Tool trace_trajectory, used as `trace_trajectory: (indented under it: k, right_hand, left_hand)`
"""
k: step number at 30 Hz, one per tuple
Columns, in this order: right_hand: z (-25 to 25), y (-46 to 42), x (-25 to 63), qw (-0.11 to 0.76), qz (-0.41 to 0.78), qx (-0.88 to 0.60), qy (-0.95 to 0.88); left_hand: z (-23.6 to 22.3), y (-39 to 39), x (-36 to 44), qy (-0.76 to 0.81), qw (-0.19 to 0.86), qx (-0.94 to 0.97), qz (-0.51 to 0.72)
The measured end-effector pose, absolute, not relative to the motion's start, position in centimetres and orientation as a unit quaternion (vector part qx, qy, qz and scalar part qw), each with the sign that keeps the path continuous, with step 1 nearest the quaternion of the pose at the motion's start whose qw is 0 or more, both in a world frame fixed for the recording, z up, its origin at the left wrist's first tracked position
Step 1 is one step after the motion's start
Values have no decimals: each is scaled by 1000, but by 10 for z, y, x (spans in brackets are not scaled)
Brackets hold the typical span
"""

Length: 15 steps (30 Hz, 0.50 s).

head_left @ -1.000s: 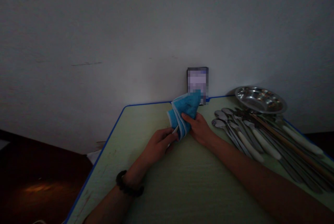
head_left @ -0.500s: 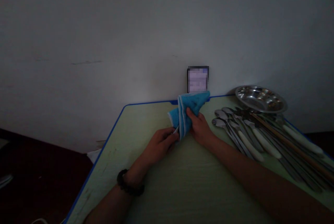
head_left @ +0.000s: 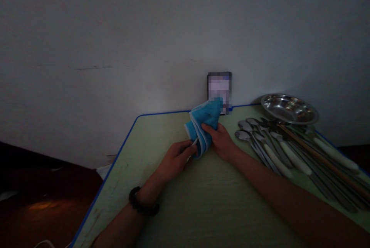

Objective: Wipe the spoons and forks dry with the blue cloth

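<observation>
My left hand (head_left: pixel 175 160), with a dark bead bracelet on the wrist, is closed on a thin metal piece of cutlery (head_left: pixel 195 142). Only a bit of its handle shows; the far end is hidden inside a folded blue cloth (head_left: pixel 206 116) with pale edging. My right hand (head_left: pixel 222 142) grips that cloth from the right, thumb on top, wrapping it around the hidden end. Both hands are close together above the middle of the table. Whether the piece is a spoon, fork or knife, I cannot tell.
On the right of the pale green, blue-edged table (head_left: pixel 162 128) lie several spoons (head_left: pixel 243 135), forks and knives, with wooden chopsticks (head_left: pixel 315 148) among them. A shiny steel bowl (head_left: pixel 289 109) stands behind. A phone (head_left: pixel 219 84) leans against the wall.
My right hand and the cloth have shifted slightly left, and the cloth's upper corner has swung left, uncovering more of the phone's lower edge. My left hand stays nearly in place.
</observation>
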State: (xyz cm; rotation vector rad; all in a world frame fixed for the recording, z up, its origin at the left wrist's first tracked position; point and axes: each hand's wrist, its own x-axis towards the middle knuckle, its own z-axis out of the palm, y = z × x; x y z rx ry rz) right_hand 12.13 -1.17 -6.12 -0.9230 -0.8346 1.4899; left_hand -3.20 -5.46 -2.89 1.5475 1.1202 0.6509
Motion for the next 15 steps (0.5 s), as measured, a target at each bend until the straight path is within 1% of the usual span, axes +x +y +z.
trace_trajectory:
  k: [6, 12, 15]
  right_hand:
    - [-49, -15, 121, 546, 700, -334, -314]
    - [-48, -15, 119, 565, 708, -320, -279]
    - [-49, -12, 119, 573, 707, -328, -254]
  left_hand:
    - [-34, -53, -35, 475, 505, 662, 284]
    - [-30, -56, -32, 467, 480, 695, 263]
    - [-26, -57, -33, 433, 487, 712, 261]
